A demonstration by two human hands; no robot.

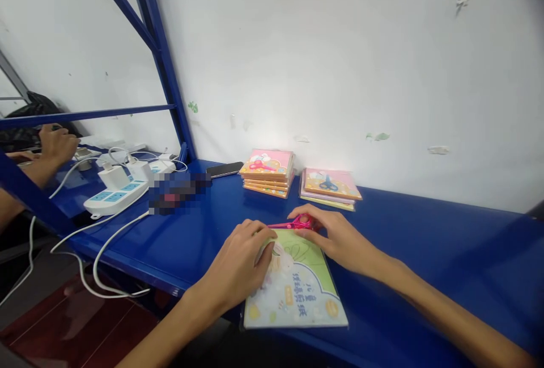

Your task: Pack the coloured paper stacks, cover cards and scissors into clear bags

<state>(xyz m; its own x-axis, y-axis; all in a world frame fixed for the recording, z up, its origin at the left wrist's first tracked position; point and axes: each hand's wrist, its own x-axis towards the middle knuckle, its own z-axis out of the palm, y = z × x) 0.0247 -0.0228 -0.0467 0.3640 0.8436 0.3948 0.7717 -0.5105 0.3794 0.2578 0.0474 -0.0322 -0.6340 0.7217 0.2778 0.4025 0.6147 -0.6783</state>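
At the front edge of the blue table (395, 238), the left hand (249, 260) lies over the left side of the green and white booklet (297, 294), its fingers curved on the cover. The right hand (340, 238) is partly closed and grips the handles of the pink scissors (301, 222), which lie along the far edge of the booklet, blades toward the left hand. Behind them are two stacks of booklets with pictures of scissors, the taller stack (267, 172) near the black phone (224, 170), the lower stack (329, 187) to its right. Farther left is the white power strip (117, 197) with chargers and cables. Beyond the blue frame (164, 68), another person's hand (58, 144) is seen.
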